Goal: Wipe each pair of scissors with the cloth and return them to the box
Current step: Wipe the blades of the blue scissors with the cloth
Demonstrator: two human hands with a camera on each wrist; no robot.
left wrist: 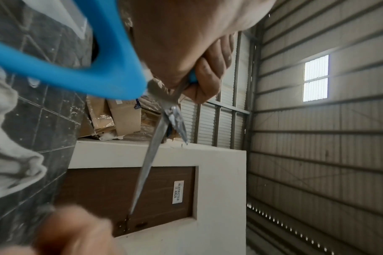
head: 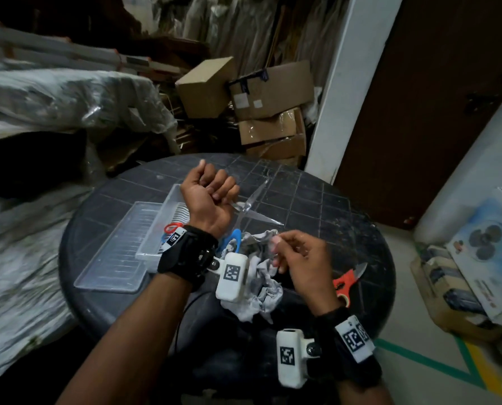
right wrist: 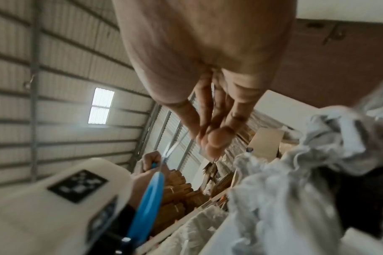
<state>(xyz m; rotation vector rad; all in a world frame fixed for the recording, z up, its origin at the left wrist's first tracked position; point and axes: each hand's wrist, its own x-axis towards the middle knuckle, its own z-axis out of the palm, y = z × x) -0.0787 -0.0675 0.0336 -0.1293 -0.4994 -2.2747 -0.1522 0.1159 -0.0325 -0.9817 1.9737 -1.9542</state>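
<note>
Left hand gripping blue-handled steel scissors, crumpled grey cloth

Blue-handled scissors blades spread; crumpled grey cloth seemingly beneath.

A round dark table, scored into squares and dusted with pale smears, is carrying everything here. A clear plastic box is sitting on it just under and left of the left grip, with its clear lid lying flat beside it further left, and red-handled scissors are lying in the box. A crumpled grey cloth is resting on the table just below and left of the right grip, while orange-handled shears are lying on the table to that grip's right.
</note>
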